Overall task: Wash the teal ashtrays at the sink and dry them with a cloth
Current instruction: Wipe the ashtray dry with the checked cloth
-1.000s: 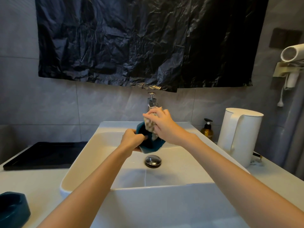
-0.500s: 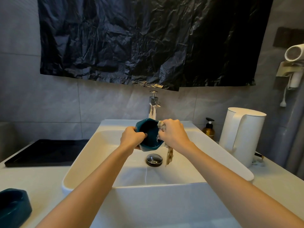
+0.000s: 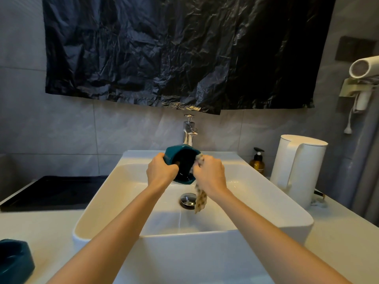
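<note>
Gripping a teal ashtray (image 3: 180, 158) by its left side, the left hand (image 3: 162, 173) holds it tipped over above the sink (image 3: 92, 212), with the dark hollow turned toward the camera. The ashtray hangs just in front of the tap (image 3: 189, 130). The fingers of this hand are curled round the outside wall, and the thumb lies on the near rim.

The right hand (image 3: 210, 175) has its fingers clenched on a checked cloth (image 3: 201, 199), which is bunched against the right rim of the ashtray. The loose end of the cloth hangs below the hand, and its tip dangles over the basin just beside the metal drain plug (image 3: 187, 199).

A second teal ashtray (image 3: 14, 261) sits upright on the pale surface (image 3: 51, 232) at the lower left corner, well apart from the sink. A black tray (image 3: 51, 191) lies on the surface to the left of the sink, by the wall. To the right of the sink stand an amber pump bottle (image 3: 257, 161) and, near it, a white kettle (image 3: 297, 169). A crinkled black plastic sheet (image 3: 174, 52) covers the wall above the tap. A white hair dryer (image 3: 365, 68) rests in a wall holder at the right edge.
</note>
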